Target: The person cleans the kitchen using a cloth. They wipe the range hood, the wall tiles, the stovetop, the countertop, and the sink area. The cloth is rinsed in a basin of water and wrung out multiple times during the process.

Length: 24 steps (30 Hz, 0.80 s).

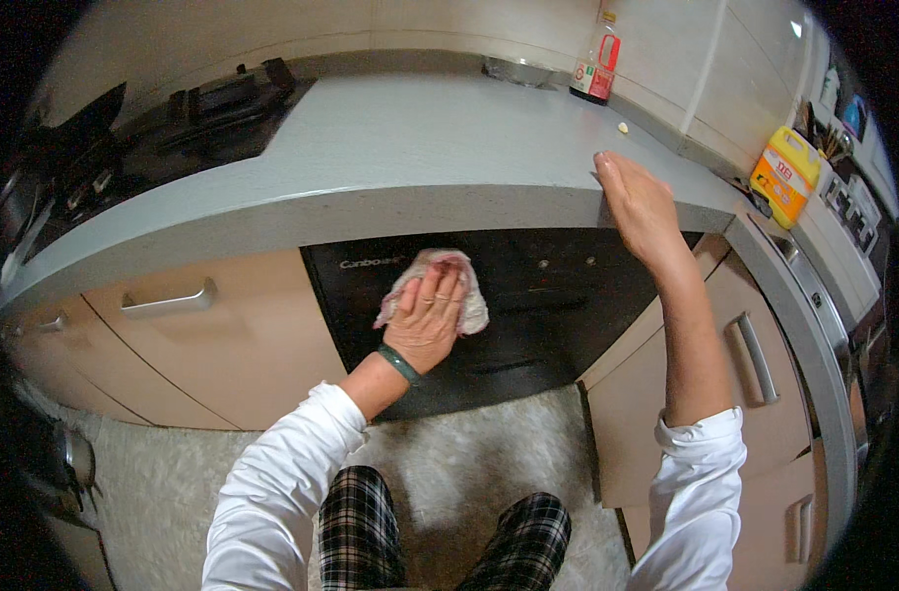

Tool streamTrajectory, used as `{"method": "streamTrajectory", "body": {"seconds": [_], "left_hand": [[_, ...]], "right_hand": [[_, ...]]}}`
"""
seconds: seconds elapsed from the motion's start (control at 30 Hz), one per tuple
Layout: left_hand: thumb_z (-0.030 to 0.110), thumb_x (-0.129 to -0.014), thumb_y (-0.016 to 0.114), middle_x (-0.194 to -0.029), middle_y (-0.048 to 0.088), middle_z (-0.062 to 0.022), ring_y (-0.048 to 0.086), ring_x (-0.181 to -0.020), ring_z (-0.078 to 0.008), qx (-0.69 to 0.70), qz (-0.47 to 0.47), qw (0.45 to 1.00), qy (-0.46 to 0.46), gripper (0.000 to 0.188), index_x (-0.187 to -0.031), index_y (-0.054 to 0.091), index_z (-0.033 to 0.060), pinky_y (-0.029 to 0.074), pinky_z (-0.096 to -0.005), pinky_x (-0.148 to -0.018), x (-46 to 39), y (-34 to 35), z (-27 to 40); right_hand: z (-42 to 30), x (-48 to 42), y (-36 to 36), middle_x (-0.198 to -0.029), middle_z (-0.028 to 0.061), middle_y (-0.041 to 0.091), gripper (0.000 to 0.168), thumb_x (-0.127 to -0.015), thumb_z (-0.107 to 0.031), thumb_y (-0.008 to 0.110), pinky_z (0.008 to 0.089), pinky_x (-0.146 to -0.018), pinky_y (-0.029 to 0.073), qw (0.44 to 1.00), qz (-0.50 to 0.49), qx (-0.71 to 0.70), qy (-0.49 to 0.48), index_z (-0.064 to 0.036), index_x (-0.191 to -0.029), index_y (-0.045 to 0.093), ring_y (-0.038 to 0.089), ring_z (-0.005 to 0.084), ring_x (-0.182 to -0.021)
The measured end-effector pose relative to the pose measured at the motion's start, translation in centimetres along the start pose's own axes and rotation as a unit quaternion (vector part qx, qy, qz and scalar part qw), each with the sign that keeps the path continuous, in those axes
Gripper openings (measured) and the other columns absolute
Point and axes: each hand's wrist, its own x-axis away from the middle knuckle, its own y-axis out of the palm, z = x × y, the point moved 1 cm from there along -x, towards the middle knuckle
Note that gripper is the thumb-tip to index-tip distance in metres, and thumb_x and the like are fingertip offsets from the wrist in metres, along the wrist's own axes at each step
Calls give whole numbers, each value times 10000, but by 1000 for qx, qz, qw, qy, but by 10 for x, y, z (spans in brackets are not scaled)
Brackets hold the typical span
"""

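Note:
Under my left hand (429, 314) is a crumpled white cloth with pinkish edges (474, 310), pressed flat against the black front of a built-in appliance (538, 318). My fingers lie spread over the cloth, and a dark green bangle circles that wrist. The appliance front bears light lettering, two small round knobs or buttons and dark horizontal recesses. My right hand (636, 203) rests at the front edge of the grey countertop (435, 133), above the appliance's right side. It holds nothing that I can see; its fingers lie close together and its palm side is hidden.
A black gas stove (191, 122) occupies the counter's left. At the back stand a metal bowl (520, 72) and a sauce bottle (597, 63), with a small pale scrap (623, 128) nearby. A yellow detergent jug (785, 177) stands right, by the sink edge (804, 273). Handled cabinets (257, 332) flank the appliance.

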Motion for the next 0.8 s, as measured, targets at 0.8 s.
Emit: {"method": "streamTrajectory", "body": {"seconds": [0.8], "left_hand": [[232,-797,430,-1423,273,-98,184,-1345,-239,39,-116,964,237,585,-1336,322,32,95,-376,-1080,-37,4,42]], "right_hand": [[12,1,16,-727,168,621,520,-901,-379,294,475,-705,395,992,120,32,-37,-26,-731,636,581,366,-729]]}}
